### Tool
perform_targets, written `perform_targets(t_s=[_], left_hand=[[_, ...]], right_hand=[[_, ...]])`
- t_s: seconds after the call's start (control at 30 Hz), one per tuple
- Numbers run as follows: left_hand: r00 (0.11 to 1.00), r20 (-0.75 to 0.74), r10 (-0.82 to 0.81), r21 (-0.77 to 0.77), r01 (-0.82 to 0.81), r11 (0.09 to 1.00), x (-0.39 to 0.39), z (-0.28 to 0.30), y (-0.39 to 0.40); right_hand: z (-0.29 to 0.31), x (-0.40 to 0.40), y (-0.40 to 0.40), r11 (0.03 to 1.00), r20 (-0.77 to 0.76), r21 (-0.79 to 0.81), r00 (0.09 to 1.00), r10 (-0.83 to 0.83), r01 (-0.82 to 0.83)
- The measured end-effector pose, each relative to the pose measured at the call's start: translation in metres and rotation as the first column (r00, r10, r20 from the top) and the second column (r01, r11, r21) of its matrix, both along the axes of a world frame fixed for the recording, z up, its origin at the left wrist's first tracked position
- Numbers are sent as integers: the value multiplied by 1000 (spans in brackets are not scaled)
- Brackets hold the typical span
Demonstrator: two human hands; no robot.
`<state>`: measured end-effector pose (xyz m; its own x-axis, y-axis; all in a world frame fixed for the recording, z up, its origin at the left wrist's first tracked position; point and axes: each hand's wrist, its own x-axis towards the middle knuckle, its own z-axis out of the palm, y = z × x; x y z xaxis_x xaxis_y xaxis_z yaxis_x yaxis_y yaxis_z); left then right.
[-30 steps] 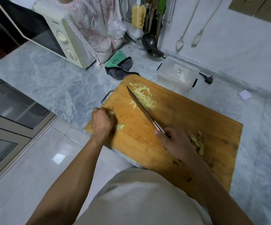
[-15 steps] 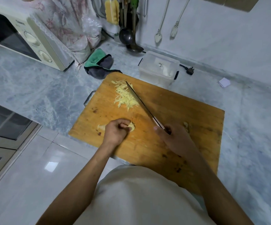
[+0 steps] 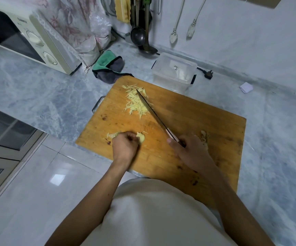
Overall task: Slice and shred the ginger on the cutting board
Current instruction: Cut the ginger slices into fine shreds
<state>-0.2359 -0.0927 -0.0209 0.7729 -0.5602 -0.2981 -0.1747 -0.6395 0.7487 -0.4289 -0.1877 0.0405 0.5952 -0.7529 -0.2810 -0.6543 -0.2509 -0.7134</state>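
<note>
The ginger slices (image 3: 141, 136) lie near the front left corner of the cutting board (image 3: 205, 121), mostly hidden under the left hand (image 3: 125, 145), whose curled fingers pinch them; only pale ends show on either side of the knuckles. A heap of ginger shreds (image 3: 134, 102) sits at the board's far left, touching the blade of the knife (image 3: 152, 112). The right hand (image 3: 191, 151) grips the knife handle, fingers wrapped round it, and covers most of a knobbly ginger piece (image 3: 204, 136) behind it. Bare wood lies between the hands and across the board's right half. The front edge of the board is cut off by the person's shirt (image 3: 152, 210). A clear plastic box (image 3: 174, 71) stands just beyond the far edge, a green and grey cloth (image 3: 108, 68) beside the far left corner
</note>
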Motion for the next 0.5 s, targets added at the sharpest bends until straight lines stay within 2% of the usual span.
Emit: perform_targets(t_s=[0.2,0.27,0.33,0.4,0.43,0.5], left_hand=[[954,247,-171,95,152,984,-5,2,7],[960,239,-147,33,144,989,-5,0,9],[991,109,-73,-62,80,995,-2,-3,13],[997,-80,-17,-96,10,995,2,-5,14],[978,-208,23,-127,-51,991,3,-5,14],[873,-470,133,-172,-238,956,5,-2,18]], right_hand=[[-4,-1,-1,1000,32,1,999,31,-31],[-4,-3,-1,999,39,7,999,38,-38],[-3,-5,-1,999,37,14,999,39,-40],[-4,-7,-1,999,39,24,999,37,-38],[-4,-7,-1,999,43,29,998,37,-38],[-5,-8,-1,999,44,34,998,39,-40]])
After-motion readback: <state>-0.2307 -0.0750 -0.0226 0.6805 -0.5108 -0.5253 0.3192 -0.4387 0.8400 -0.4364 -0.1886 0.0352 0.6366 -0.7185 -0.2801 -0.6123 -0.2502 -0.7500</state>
